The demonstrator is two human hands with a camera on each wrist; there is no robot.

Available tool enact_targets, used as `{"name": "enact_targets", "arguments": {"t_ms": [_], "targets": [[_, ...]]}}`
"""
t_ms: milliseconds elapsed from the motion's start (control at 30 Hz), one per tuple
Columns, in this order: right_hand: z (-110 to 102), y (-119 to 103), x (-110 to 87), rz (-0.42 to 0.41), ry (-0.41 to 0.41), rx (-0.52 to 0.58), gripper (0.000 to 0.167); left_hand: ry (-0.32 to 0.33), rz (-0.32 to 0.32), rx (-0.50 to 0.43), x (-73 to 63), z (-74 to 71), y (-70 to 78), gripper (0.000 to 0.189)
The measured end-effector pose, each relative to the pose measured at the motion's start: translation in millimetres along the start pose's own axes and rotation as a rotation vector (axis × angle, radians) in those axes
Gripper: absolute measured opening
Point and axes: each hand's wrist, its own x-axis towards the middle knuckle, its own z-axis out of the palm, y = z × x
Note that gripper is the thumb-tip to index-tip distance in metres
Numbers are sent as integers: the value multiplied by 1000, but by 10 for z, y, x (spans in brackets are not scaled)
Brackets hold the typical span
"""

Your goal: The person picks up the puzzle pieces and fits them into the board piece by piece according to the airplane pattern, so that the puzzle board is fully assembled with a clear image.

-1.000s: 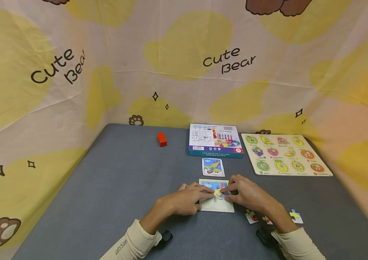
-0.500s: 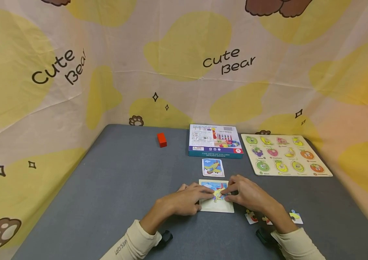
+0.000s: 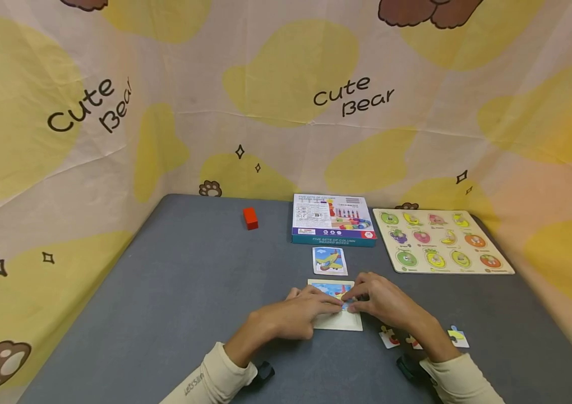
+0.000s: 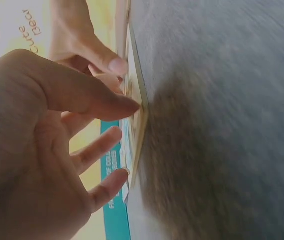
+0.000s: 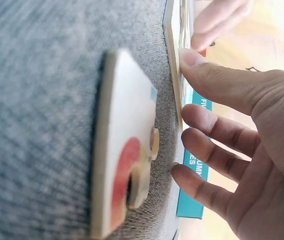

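Observation:
A small wooden tray puzzle [image 3: 338, 322] lies on the table, its upper part filled with pieces of an airplane picture. My left hand [image 3: 293, 315] reaches over it from the left, its extended fingers resting on the picture. In the left wrist view, the thumb of that hand is at the tray's edge [image 4: 140, 127]. From the right, my right hand [image 3: 389, 301] touches the pieces with index fingertip and thumb, the other fingers loosely bent. Both hands hide part of the picture. A loose jigsaw piece [image 5: 129, 100] with a red patch lies below the right hand.
An airplane picture card [image 3: 330, 261] lies behind the tray, then a toy box [image 3: 333, 220]. A fruit board [image 3: 447, 242] is at the back right and a red block [image 3: 250, 219] at the back left. Another loose puzzle piece [image 3: 458, 336] lies right of the right forearm.
My left hand has slid right and slightly nearer across the tray, its fingertips now close to the right hand's. The right hand has stayed almost where it was.

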Motion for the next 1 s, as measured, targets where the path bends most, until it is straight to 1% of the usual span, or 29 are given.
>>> {"name": "enact_targets", "arguments": {"t_ms": [100, 200, 367, 500, 633, 767, 900, 1000], "targets": [[10, 3, 3, -4, 2, -3, 19, -22, 1, 11, 34, 20, 35, 80], [14, 19, -6, -1, -10, -7, 20, -44, -20, 25, 54, 30, 53, 81], [-20, 61, -81, 13, -46, 8, 31, -50, -25, 35, 74, 38, 49, 80], [-83, 75, -196, 26, -63, 27, 40, -51, -17, 32, 77, 35, 42, 79], [-132, 98, -338, 47, -82, 50, 44, -57, -13, 12, 65, 27, 35, 78], [-161, 149, -484, 44, -86, 45, 43, -55, -4, 14, 57, 23, 21, 71], [-199, 200, -610, 71, -108, 45, 41, -45, 6, 37, 60, 27, 0, 61], [-230, 231, -691, 80, -112, 60, 38, -41, 16, 48, 68, 34, -18, 60]]}}
